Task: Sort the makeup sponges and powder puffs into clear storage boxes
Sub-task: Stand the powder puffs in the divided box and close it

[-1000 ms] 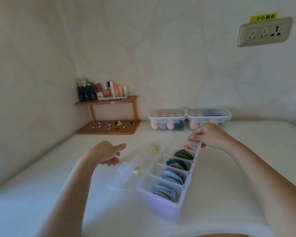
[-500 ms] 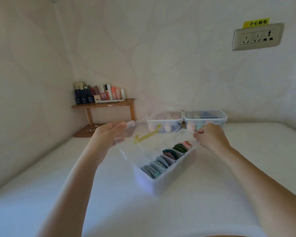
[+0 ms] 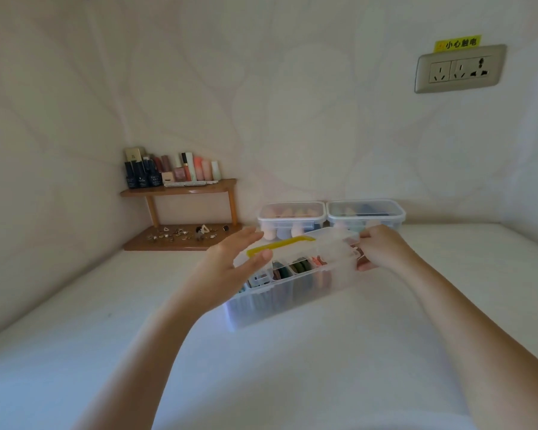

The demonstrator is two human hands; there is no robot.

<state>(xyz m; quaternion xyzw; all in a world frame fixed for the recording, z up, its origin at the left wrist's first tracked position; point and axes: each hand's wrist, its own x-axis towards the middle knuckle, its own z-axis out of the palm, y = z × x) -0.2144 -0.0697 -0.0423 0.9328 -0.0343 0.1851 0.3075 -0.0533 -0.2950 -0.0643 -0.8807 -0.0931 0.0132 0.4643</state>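
Note:
A long clear divided box (image 3: 292, 293) stands mid-table, holding flat powder puffs (image 3: 300, 266) in blue, green and pink. Its clear lid (image 3: 320, 243) with a yellow handle is lowered over it, almost down. My left hand (image 3: 230, 268) holds the lid's left end, fingers straight above it and thumb at its edge. My right hand (image 3: 381, 248) grips the box's right end. Behind stand two closed clear boxes, the left box (image 3: 292, 215) and the right box (image 3: 367, 212), with egg-shaped makeup sponges inside.
A wooden corner shelf (image 3: 180, 190) at the back left carries bottles and tubes, with small jewellery on its base board (image 3: 180, 240). A wall socket (image 3: 460, 69) sits high on the right. The white table (image 3: 292, 367) runs to the walls.
My left hand lifted the lid from the table at the box's left and swung it over the box. The box turned to lie more crosswise. My right hand stayed at its far end.

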